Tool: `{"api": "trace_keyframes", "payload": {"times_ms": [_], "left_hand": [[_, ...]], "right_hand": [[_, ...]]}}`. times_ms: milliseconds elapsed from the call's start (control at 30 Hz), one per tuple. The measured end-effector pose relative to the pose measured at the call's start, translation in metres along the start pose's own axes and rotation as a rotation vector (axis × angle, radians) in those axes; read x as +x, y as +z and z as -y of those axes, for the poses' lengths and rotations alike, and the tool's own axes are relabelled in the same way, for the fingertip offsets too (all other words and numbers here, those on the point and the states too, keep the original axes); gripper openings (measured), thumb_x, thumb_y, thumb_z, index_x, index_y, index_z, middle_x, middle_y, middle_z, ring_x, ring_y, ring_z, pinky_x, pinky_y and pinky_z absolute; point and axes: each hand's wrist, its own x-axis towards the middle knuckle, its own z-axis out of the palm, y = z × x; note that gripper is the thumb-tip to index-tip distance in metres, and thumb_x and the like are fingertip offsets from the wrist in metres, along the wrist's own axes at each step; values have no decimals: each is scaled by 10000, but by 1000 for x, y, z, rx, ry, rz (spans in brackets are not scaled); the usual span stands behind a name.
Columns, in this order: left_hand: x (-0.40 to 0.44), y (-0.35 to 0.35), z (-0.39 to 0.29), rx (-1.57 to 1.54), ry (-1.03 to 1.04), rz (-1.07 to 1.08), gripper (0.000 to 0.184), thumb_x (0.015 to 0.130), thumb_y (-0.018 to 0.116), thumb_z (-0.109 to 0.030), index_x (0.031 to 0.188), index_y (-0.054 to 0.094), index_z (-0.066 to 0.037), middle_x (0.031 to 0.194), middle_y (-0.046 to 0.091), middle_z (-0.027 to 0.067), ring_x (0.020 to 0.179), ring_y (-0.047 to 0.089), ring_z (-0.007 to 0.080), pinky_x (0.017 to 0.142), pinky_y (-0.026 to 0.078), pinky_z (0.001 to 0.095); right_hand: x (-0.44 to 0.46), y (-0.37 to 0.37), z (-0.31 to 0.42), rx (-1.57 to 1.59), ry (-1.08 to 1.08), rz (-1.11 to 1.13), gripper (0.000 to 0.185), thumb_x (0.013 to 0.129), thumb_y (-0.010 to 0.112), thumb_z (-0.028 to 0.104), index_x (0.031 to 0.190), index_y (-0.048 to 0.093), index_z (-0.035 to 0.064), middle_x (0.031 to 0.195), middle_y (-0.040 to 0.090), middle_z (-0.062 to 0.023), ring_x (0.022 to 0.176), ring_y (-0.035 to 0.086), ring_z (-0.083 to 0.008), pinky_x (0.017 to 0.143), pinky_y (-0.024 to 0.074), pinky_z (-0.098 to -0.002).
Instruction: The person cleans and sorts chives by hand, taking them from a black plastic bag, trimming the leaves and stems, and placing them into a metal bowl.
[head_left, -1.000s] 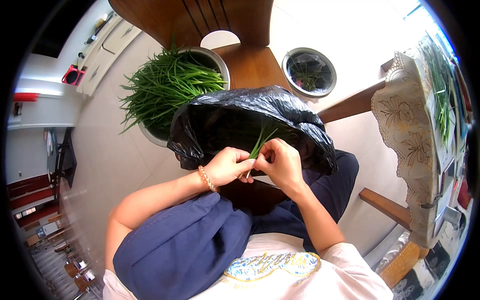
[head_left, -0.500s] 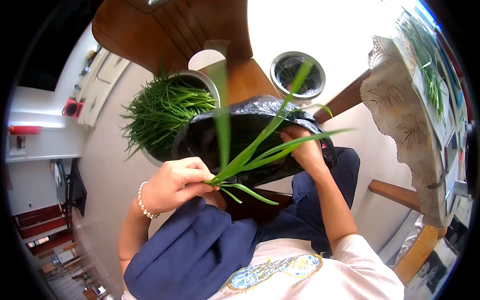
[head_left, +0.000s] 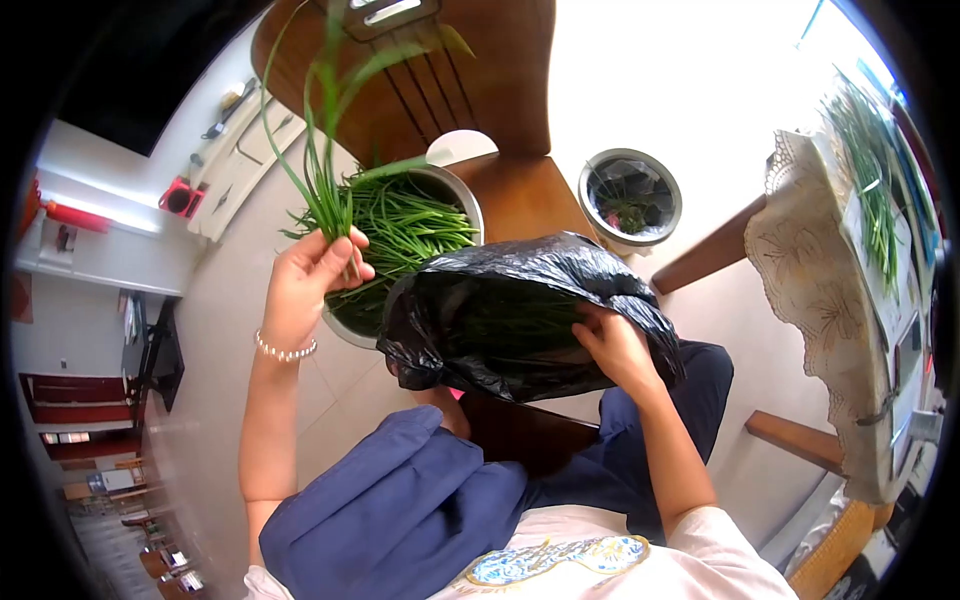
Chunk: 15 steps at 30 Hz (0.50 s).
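Observation:
My left hand (head_left: 312,285) is pinching a small bunch of garlic chives (head_left: 325,185) by the stem ends, leaves pointing up and away. It hovers at the near left side of a metal basin (head_left: 475,205) heaped with cut chives (head_left: 410,220). A black plastic bag (head_left: 540,262) gapes open in front of me, with dim green leaves inside. My right hand (head_left: 622,352) reaches into the bag's right side, thumb and fingers drawn together. Its fingertips are partly lost in the dark, so what they grip is unclear.
A wooden chair (head_left: 530,195) supports the basin. Behind the bag on the floor stands a round bin (head_left: 630,240) with a dark liner and plant scraps. To the right, a table with a lace-edged cloth (head_left: 800,260) bears more long green leaves (head_left: 875,200).
My left hand has carried the chives from in front of the bag up and left to the basin. My right hand stays in the bag. The view has shifted slightly.

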Motion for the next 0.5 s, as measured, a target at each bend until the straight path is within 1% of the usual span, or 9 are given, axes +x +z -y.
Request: {"api": "trace_keyframes", "payload": {"times_ms": [67,133,200,267,333,367,400,467,500], "left_hand": [[12,-7,12,-69,-17,-45,238,897,513,-250,962,575,-30,797,582,16,726,606,108,658,501,234],[24,-10,29,-350,-112,-112,283,900,504,-262,1033,554,-17,830,601,31,777,612,121,669,503,231],[29,-6,39,-401,-270,65,401,907,469,-342,1129,518,-13,963,616,75,903,598,157,765,488,282],[25,1,45,-181,-491,144,476,888,479,-410,1146,513,-11,1009,614,75,937,581,153,796,465,291],[22,8,47,117,-432,175,515,874,479,-461,1141,530,-24,1042,605,67,940,573,140,790,451,276],[22,8,55,184,-281,156,459,880,495,-425,1103,562,-29,1044,597,56,898,569,126,770,446,257],[18,17,59,179,-82,-2,365,880,531,-343,1048,594,-26,992,604,58,858,562,116,759,447,261],[-1,42,29,448,272,-242,254,853,574,-228,1002,607,-25,906,607,73,802,569,151,729,462,273],[-7,49,21,610,516,-244,232,832,587,-212,977,610,-32,884,599,79,794,572,178,714,474,289]], "right_hand": [[0,2,4,34,23,43,301,779,594,180,1016,586,-6,741,621,-149,671,599,-280,622,459,-364],[1,6,2,39,-25,43,294,769,604,163,1005,585,-11,716,618,-150,652,600,-283,611,459,-363],[0,9,2,17,-34,53,299,764,611,159,1003,584,-18,707,618,-152,643,602,-279,604,460,-362],[-2,10,6,27,-37,73,302,761,615,160,998,584,-24,709,620,-154,639,604,-281,603,462,-365],[-3,12,4,15,-38,60,297,762,615,165,987,588,-28,725,626,-157,647,609,-277,607,464,-364],[-3,14,0,-27,-49,65,285,776,606,143,1012,586,-15,759,630,-150,629,605,-229,598,463,-323],[-2,14,-3,-32,-64,77,285,776,606,143,1012,586,-15,759,630,-150,629,605,-229,598,463,-323],[0,15,-8,-195,-54,147,258,778,594,134,1003,601,8,772,631,-160,629,604,-244,600,464,-339],[1,18,-14,-117,-83,152,274,786,566,111,1049,582,36,748,621,-154,628,602,-272,602,462,-359]]}}
